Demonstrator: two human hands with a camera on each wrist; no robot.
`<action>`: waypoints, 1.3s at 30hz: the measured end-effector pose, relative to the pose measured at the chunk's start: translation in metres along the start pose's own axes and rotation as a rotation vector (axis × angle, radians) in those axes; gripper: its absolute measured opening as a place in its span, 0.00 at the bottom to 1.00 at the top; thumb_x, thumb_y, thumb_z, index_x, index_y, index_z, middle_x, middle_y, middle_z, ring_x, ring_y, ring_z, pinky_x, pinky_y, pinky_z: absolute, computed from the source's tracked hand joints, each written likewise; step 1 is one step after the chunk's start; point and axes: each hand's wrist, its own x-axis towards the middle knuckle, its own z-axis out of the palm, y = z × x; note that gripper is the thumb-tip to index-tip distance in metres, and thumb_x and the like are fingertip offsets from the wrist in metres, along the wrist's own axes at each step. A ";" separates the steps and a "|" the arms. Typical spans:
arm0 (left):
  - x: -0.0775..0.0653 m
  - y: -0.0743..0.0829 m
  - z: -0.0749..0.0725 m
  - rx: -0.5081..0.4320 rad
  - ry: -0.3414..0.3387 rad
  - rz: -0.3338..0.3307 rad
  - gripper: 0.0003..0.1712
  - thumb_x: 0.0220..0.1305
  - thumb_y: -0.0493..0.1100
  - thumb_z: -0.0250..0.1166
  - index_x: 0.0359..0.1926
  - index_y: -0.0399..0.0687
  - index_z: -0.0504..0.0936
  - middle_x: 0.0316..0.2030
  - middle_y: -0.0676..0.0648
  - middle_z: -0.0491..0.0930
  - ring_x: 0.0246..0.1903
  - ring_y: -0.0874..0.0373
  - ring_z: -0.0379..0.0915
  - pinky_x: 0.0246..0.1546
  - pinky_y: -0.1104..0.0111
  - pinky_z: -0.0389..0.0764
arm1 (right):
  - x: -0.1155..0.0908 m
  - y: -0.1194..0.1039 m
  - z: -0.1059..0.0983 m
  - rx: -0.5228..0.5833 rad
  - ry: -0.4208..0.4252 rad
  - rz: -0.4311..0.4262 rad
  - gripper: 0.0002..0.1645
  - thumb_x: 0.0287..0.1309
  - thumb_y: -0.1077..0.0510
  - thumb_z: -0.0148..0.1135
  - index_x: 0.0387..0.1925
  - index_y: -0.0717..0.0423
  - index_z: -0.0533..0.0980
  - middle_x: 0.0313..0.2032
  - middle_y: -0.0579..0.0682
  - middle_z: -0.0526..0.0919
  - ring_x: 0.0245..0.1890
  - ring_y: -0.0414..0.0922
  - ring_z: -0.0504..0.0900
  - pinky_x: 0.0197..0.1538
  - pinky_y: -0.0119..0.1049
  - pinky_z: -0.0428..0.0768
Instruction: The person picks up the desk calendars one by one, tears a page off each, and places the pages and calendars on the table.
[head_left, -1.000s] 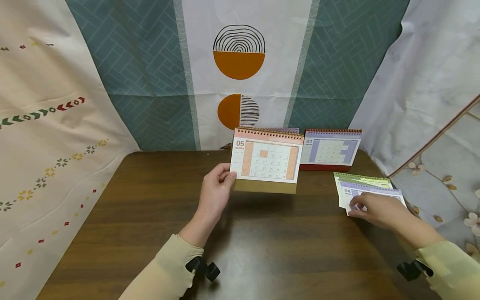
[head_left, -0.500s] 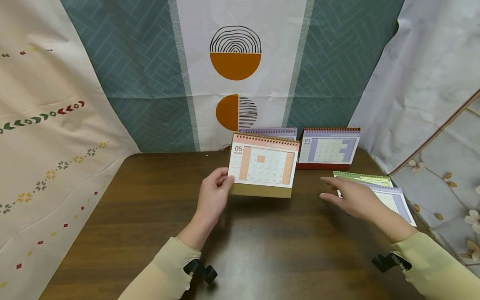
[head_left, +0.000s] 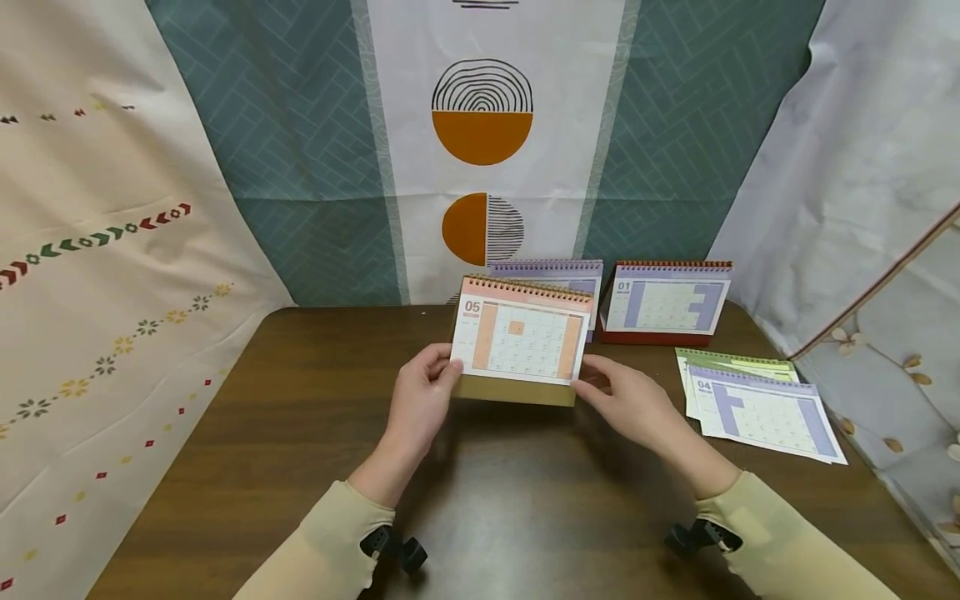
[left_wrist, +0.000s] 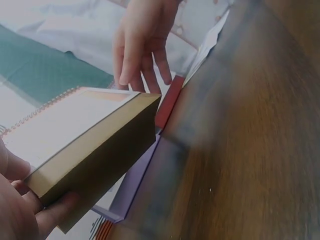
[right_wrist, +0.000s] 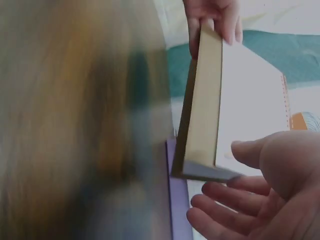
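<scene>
A desk calendar (head_left: pixel 517 337) with a gold base and an orange "05" page is tilted above the table. My left hand (head_left: pixel 422 392) grips its left edge, thumb on the front and fingers behind. My right hand (head_left: pixel 633 400) is at the calendar's right edge. In the right wrist view, the right thumb (right_wrist: pixel 247 152) lies over the page side, while the fingers (right_wrist: pixel 225 205) spread loosely beyond the edge. The left wrist view shows those fingers (left_wrist: pixel 132 57) fairly straight beside the calendar's far corner; whether they touch it I cannot tell.
Behind stand a purple calendar (head_left: pixel 543 266), partly covered, and a red-based "01" calendar (head_left: pixel 667 300). Loose calendar sheets, a purple "04" (head_left: pixel 772 414) over green ones (head_left: pixel 735 361), lie at the right of the wooden table (head_left: pixel 315 467). Patterned cloths (head_left: pixel 495 83) hang around it.
My right hand has left the "04" sheet, which lies on the pile, and moved left to the calendar's right edge. The left hand has lowered the calendar slightly.
</scene>
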 end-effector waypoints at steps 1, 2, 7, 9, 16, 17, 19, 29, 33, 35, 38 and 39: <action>0.000 0.000 -0.001 0.001 0.004 -0.002 0.10 0.78 0.31 0.66 0.54 0.36 0.89 0.43 0.41 0.92 0.43 0.51 0.84 0.46 0.62 0.77 | 0.001 -0.002 0.003 0.022 0.001 0.008 0.33 0.80 0.44 0.66 0.74 0.58 0.76 0.60 0.59 0.89 0.59 0.59 0.87 0.62 0.64 0.81; -0.001 -0.001 -0.003 0.003 0.009 -0.002 0.10 0.78 0.31 0.66 0.54 0.36 0.89 0.43 0.41 0.92 0.43 0.50 0.84 0.45 0.63 0.77 | 0.002 -0.004 0.006 0.048 0.001 0.011 0.32 0.80 0.45 0.66 0.74 0.58 0.76 0.61 0.60 0.88 0.60 0.60 0.87 0.63 0.64 0.80; -0.003 -0.004 -0.011 0.005 0.019 -0.011 0.09 0.78 0.31 0.65 0.54 0.36 0.88 0.43 0.39 0.92 0.43 0.50 0.84 0.45 0.63 0.76 | 0.005 -0.012 0.020 0.189 -0.031 0.029 0.33 0.81 0.49 0.66 0.77 0.59 0.71 0.65 0.62 0.85 0.64 0.59 0.84 0.65 0.61 0.80; -0.004 -0.005 -0.014 0.009 0.024 -0.021 0.09 0.79 0.31 0.65 0.54 0.36 0.88 0.44 0.39 0.92 0.43 0.50 0.83 0.45 0.63 0.76 | 0.006 -0.015 0.025 0.260 -0.062 0.043 0.35 0.81 0.51 0.65 0.78 0.61 0.67 0.66 0.63 0.84 0.63 0.58 0.85 0.62 0.57 0.84; -0.007 -0.009 -0.023 0.049 0.032 -0.034 0.10 0.81 0.31 0.62 0.56 0.34 0.85 0.45 0.38 0.91 0.42 0.50 0.79 0.42 0.65 0.73 | 0.012 -0.027 0.037 0.436 -0.105 0.071 0.36 0.82 0.57 0.64 0.80 0.65 0.63 0.67 0.68 0.82 0.62 0.57 0.86 0.53 0.46 0.89; -0.007 -0.010 -0.024 0.056 0.027 -0.036 0.10 0.81 0.31 0.61 0.56 0.34 0.85 0.45 0.38 0.91 0.42 0.50 0.78 0.42 0.65 0.73 | 0.012 -0.028 0.038 0.438 -0.106 0.074 0.36 0.82 0.57 0.64 0.80 0.65 0.63 0.67 0.67 0.82 0.62 0.57 0.86 0.53 0.46 0.89; -0.007 -0.011 -0.027 0.076 0.017 -0.045 0.10 0.82 0.31 0.60 0.57 0.34 0.83 0.46 0.38 0.90 0.42 0.49 0.77 0.42 0.65 0.72 | 0.013 -0.031 0.040 0.441 -0.110 0.082 0.36 0.81 0.57 0.65 0.80 0.65 0.63 0.67 0.67 0.82 0.62 0.57 0.86 0.54 0.47 0.89; -0.010 -0.021 -0.046 0.164 0.008 -0.066 0.12 0.84 0.32 0.57 0.62 0.37 0.80 0.50 0.38 0.89 0.47 0.48 0.76 0.49 0.59 0.71 | 0.022 -0.045 0.053 0.491 -0.133 0.091 0.36 0.80 0.58 0.66 0.80 0.64 0.64 0.64 0.66 0.83 0.54 0.56 0.89 0.52 0.48 0.89; -0.011 -0.026 -0.053 0.179 0.013 -0.073 0.13 0.84 0.31 0.57 0.62 0.37 0.79 0.51 0.38 0.89 0.47 0.48 0.76 0.49 0.59 0.71 | 0.025 -0.047 0.058 0.526 -0.145 0.077 0.36 0.80 0.59 0.65 0.80 0.64 0.64 0.65 0.67 0.83 0.52 0.58 0.89 0.53 0.50 0.89; -0.012 -0.027 -0.056 0.185 0.017 -0.079 0.13 0.84 0.32 0.58 0.63 0.37 0.79 0.51 0.38 0.88 0.46 0.48 0.75 0.48 0.59 0.71 | 0.027 -0.049 0.060 0.530 -0.148 0.072 0.36 0.80 0.59 0.65 0.80 0.64 0.64 0.64 0.67 0.83 0.52 0.59 0.89 0.53 0.50 0.89; -0.012 -0.030 -0.061 0.192 0.025 -0.087 0.13 0.84 0.32 0.58 0.63 0.37 0.79 0.51 0.38 0.88 0.46 0.47 0.74 0.48 0.58 0.70 | 0.030 -0.053 0.063 0.535 -0.157 0.064 0.36 0.80 0.58 0.65 0.80 0.64 0.64 0.64 0.67 0.83 0.51 0.59 0.89 0.52 0.51 0.89; -0.012 -0.030 -0.063 0.196 0.028 -0.089 0.13 0.85 0.33 0.57 0.63 0.37 0.79 0.51 0.38 0.88 0.46 0.47 0.74 0.48 0.58 0.69 | 0.031 -0.055 0.064 0.539 -0.161 0.063 0.36 0.80 0.59 0.65 0.80 0.64 0.64 0.64 0.67 0.83 0.51 0.60 0.90 0.52 0.51 0.89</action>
